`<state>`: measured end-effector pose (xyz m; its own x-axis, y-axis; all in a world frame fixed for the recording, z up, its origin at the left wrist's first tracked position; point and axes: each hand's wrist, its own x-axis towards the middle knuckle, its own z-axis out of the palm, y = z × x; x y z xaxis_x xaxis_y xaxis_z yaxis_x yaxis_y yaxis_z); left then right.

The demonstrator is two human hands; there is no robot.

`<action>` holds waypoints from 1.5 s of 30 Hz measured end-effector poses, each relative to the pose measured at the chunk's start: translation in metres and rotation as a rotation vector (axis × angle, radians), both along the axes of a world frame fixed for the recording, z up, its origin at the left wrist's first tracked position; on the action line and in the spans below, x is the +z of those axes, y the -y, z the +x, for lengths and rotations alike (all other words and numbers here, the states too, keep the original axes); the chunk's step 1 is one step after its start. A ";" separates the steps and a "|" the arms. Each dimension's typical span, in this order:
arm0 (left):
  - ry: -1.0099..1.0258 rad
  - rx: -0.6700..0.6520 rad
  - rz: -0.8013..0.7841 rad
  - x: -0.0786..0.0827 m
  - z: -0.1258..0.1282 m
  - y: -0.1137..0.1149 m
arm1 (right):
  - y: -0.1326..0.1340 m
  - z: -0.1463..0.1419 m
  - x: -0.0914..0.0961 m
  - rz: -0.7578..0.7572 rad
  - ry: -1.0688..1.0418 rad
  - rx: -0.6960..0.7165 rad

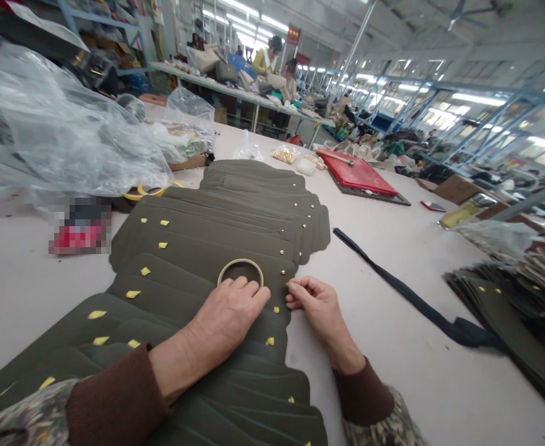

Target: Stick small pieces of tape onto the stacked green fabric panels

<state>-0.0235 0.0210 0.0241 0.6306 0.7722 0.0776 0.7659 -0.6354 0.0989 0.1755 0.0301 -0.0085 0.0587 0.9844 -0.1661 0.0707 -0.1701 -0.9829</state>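
Observation:
A fanned row of dark olive leather panels [217, 235] lies across the table, each with small yellow tape tabs and brass studs. My left hand [228, 310] rests on one panel, fingers curled over a roll of yellow tape [240, 267]. My right hand [312, 300] sits at the panel's right edge, thumb and forefinger pinched on a small yellow tape tab [289, 284].
Clear plastic bags [59, 136] pile at the left. A red folder [358, 173] lies further back, a black strap [393, 279] runs at the right beside another stack of dark panels [509, 316]. People work at a distant table [235, 93].

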 end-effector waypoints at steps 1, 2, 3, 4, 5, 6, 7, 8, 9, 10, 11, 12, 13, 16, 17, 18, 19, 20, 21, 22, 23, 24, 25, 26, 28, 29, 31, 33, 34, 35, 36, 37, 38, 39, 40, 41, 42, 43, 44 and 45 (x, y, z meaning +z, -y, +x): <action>0.001 0.005 -0.007 0.000 0.000 0.000 | 0.001 -0.002 0.000 0.031 0.037 0.020; 0.013 0.010 -0.017 0.000 -0.001 0.000 | 0.003 -0.003 0.000 0.066 0.087 0.040; 0.031 0.011 -0.033 0.000 -0.001 0.000 | 0.004 -0.005 0.002 0.105 0.148 0.061; 0.059 0.013 -0.050 0.001 -0.002 0.000 | 0.006 -0.007 0.003 0.140 0.215 0.083; 0.090 0.014 -0.070 0.002 -0.004 0.000 | 0.007 -0.008 0.005 0.163 0.280 0.109; 0.120 0.014 -0.089 0.002 -0.005 0.000 | 0.009 -0.009 0.008 0.163 0.327 0.143; 0.141 0.015 -0.102 0.003 -0.006 -0.001 | 0.010 -0.009 0.010 0.134 0.349 0.187; 0.148 0.017 -0.106 0.003 -0.007 -0.002 | 0.012 -0.009 0.012 0.082 0.345 0.233; 0.143 0.020 -0.103 0.003 -0.008 -0.002 | 0.012 -0.009 0.013 0.015 0.321 0.277; 0.129 0.022 -0.097 0.003 -0.008 -0.003 | 0.013 -0.009 0.014 -0.049 0.288 0.306; 0.110 0.020 -0.093 0.003 -0.008 -0.003 | 0.013 -0.008 0.015 -0.093 0.255 0.307; 0.094 0.019 -0.090 0.003 -0.007 -0.003 | 0.013 -0.007 0.015 -0.109 0.233 0.281; 0.081 0.014 -0.094 0.003 -0.007 -0.004 | 0.012 -0.005 0.014 -0.102 0.224 0.237; 0.056 -0.001 -0.129 0.005 -0.005 -0.003 | 0.008 -0.001 0.011 -0.052 0.218 0.124; 0.049 -0.003 -0.142 0.006 -0.005 -0.003 | 0.007 0.000 0.010 -0.050 0.219 0.120; 0.045 -0.006 -0.154 0.006 -0.005 -0.003 | 0.006 0.001 0.009 -0.056 0.224 0.127; 0.042 -0.010 -0.163 0.007 -0.005 -0.002 | 0.006 0.001 0.009 -0.060 0.237 0.137; 0.042 -0.014 -0.167 0.007 -0.006 -0.002 | 0.006 0.001 0.009 -0.054 0.264 0.148; 0.043 -0.017 -0.165 0.006 -0.007 -0.002 | 0.007 0.000 0.009 -0.035 0.302 0.160; 0.047 -0.020 -0.158 0.005 -0.007 -0.002 | 0.007 -0.001 0.009 -0.003 0.348 0.173; 0.054 -0.023 -0.150 0.004 -0.008 -0.003 | 0.008 -0.002 0.010 0.039 0.399 0.188; 0.061 -0.024 -0.140 0.003 -0.008 -0.003 | 0.009 -0.003 0.010 0.083 0.449 0.204; 0.070 -0.024 -0.131 0.002 -0.009 -0.003 | 0.010 -0.005 0.010 0.126 0.495 0.219; 0.077 -0.026 -0.127 0.001 -0.009 -0.003 | 0.010 -0.006 0.011 0.161 0.538 0.232; 0.085 -0.033 -0.123 0.000 -0.009 -0.003 | 0.011 -0.008 0.011 0.212 0.612 0.248; 0.088 -0.034 -0.121 0.000 -0.009 -0.003 | 0.011 -0.009 0.010 0.235 0.645 0.257; 0.091 -0.037 -0.118 0.000 -0.009 -0.003 | 0.011 -0.010 0.010 0.275 0.708 0.275; 0.090 -0.033 -0.110 0.000 -0.009 -0.003 | 0.011 -0.011 0.010 0.302 0.751 0.290; 0.087 -0.031 -0.107 0.000 -0.009 -0.003 | 0.011 -0.011 0.010 0.307 0.759 0.284; 0.085 -0.027 -0.105 0.000 -0.009 -0.003 | 0.010 -0.010 0.010 0.302 0.757 0.265; 0.082 -0.024 -0.104 -0.001 -0.009 -0.003 | 0.010 -0.009 0.010 0.284 0.743 0.238; 0.080 -0.024 -0.105 -0.001 -0.009 -0.003 | 0.010 -0.007 0.009 0.248 0.713 0.213; 0.079 -0.025 -0.106 0.000 -0.009 -0.004 | 0.010 -0.004 0.010 0.194 0.669 0.198; 0.077 -0.027 -0.107 0.000 -0.009 -0.004 | 0.011 -0.002 0.010 0.132 0.618 0.197; 0.076 -0.030 -0.108 0.000 -0.009 -0.004 | 0.012 0.001 0.011 0.077 0.573 0.209; 0.075 -0.033 -0.108 0.000 -0.009 -0.004 | 0.014 0.002 0.011 0.046 0.545 0.225; 0.075 -0.036 -0.107 0.000 -0.009 -0.004 | 0.016 0.003 0.012 0.047 0.543 0.240; 0.076 -0.038 -0.106 0.000 -0.010 -0.004 | 0.017 0.003 0.013 0.077 0.564 0.246; 0.080 -0.040 -0.102 -0.001 -0.010 -0.003 | 0.019 0.002 0.013 0.126 0.599 0.244; 0.085 -0.041 -0.098 -0.001 -0.010 -0.003 | 0.020 0.001 0.013 0.179 0.635 0.235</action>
